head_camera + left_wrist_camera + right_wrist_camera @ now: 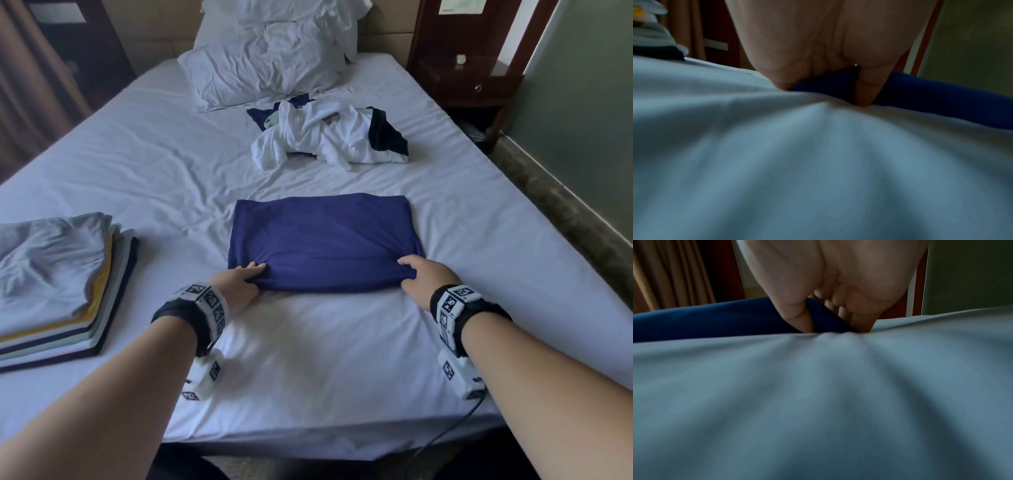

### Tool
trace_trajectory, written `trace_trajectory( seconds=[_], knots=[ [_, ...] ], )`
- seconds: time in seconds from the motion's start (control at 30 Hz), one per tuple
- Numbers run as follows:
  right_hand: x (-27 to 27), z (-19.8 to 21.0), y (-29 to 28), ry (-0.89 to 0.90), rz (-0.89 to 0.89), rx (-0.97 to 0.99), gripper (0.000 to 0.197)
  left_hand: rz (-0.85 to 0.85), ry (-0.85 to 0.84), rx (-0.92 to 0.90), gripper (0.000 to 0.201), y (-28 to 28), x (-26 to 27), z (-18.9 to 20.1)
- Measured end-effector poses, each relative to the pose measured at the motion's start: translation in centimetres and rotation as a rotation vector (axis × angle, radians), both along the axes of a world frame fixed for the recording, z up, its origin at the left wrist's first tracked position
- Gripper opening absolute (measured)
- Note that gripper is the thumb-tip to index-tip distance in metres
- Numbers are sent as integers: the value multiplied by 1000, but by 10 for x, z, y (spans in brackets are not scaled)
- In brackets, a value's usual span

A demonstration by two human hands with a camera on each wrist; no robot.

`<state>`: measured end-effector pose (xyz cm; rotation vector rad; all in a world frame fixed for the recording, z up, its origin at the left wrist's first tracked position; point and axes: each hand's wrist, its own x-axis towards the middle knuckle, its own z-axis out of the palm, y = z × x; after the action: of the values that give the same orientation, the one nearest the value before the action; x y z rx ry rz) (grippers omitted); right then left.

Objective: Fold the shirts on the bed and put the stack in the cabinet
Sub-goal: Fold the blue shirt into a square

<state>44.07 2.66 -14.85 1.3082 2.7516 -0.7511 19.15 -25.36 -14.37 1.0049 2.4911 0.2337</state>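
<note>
Navy folded shirt (323,243) mid-bed, near corners pinched by left hand (239,286) and right hand (419,281), fingers curled round the cloth. Likely risk: uneven lift, fold sagging open; sheet (308,342) possibly caught too.

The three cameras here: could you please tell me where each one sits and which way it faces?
Head: worn up high, looking forward and down the bed at the navy shirt; both forearms and hands show.
Left wrist: low over the sheet, looking along the left hand pinching the shirt's near edge.
Right wrist: likewise low, looking along the right hand gripping that edge.
Shared: all three show the navy shirt and sheet.
</note>
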Motion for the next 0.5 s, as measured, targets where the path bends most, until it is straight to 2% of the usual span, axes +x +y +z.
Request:
trace_trajectory(
  seconds=[0.13,0.2,0.3,0.4,0.5],
  knots=[
    [0,-1,-3,3,-33,60,40,168,-98,127,70,-7,-4,-4],
    [4,-1,-5,45,-31,86,32,234,-74,153,71,-10,-4,-5],
    [9,11,-7,129,-64,95,18,245,52,237,54,-16,-3,5],
    [12,41,-7,235,-138,57,19,292,114,347,24,-22,-1,34],
    [15,89,-4,425,-162,102,14,362,98,587,25,-29,-1,79]
  ],
)
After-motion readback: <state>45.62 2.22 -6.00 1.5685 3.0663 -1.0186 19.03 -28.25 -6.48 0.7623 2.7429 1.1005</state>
